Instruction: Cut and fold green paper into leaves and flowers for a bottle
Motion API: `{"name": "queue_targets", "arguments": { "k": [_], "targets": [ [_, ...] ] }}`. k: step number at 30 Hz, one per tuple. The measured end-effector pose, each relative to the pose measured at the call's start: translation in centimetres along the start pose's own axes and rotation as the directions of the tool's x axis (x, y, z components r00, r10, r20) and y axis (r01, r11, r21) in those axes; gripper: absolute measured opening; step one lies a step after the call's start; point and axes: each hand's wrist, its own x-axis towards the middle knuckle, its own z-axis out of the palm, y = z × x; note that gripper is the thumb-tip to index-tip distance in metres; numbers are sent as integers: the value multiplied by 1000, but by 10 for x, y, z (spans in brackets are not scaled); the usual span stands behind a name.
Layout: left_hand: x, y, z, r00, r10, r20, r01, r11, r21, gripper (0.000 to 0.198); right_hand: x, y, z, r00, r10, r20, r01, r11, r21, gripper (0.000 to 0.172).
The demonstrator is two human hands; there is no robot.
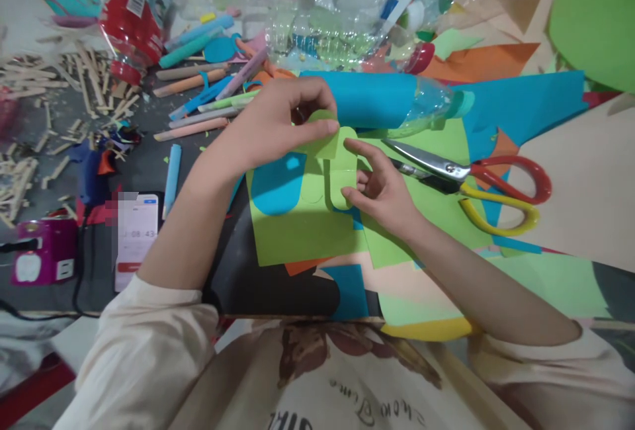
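Now the left hand (278, 127) pinches the top edge of the small green paper cutout (341, 175), thumb and fingers closed on it, while the right hand (384, 193) grips its lower side, just above the green sheet (297, 235), scissors (476, 178) lying near on the right.

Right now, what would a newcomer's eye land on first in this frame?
At centre, the left hand and right hand hold a green paper cutout over coloured sheets. Just right lie scissors with red and yellow handles; behind, a clear bottle holds blue paper.
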Motion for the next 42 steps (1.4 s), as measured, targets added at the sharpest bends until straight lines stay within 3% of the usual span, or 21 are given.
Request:
{"name": "queue_targets", "arguments": {
  "k": [6,15,20,23,25,27,29,30,31,37,42],
  "targets": [
    [-1,-7,21,980,57,-191,-83,988,-131,21,0,2,-1,998,42,47,-44,998,45,66],
    [-3,-1,27,988,-69,-136,36,971,-235,9,1,7,1,998,52,44,-56,993,102,68],
    [-8,9,22,972,-29,-233,-25,973,-227,16,2,8,1,998,46,32,-49,993,109,67],
    [-21,14,30,948,-4,-319,-55,983,-176,11,3,6,0,999,29,18,-30,996,80,64],
    [-34,13,42,909,62,-411,-108,990,-88,6,3,5,0,1000,12,11,-13,998,67,60],
    [-50,7,56,831,221,-511,-231,972,45,6,3,4,0,1000,2,14,-3,998,57,58],
    [-63,-3,67,771,485,-412,-423,875,237,6,3,2,0,999,8,32,-10,999,48,59],
    [-69,-9,70,719,577,-387,-485,816,316,5,3,1,0,999,21,48,-23,999,47,60],
    [-73,-14,73,700,609,-372,-495,790,362,4,3,1,0,997,37,66,-40,998,51,61],
    [-77,-26,78,710,597,-375,-444,792,419,7,1,-2,1,997,29,69,-35,996,86,61],
    [-79,-20,75,652,690,-314,-467,692,551,6,0,-1,1,999,17,46,-20,998,65,60]
  ]
}}
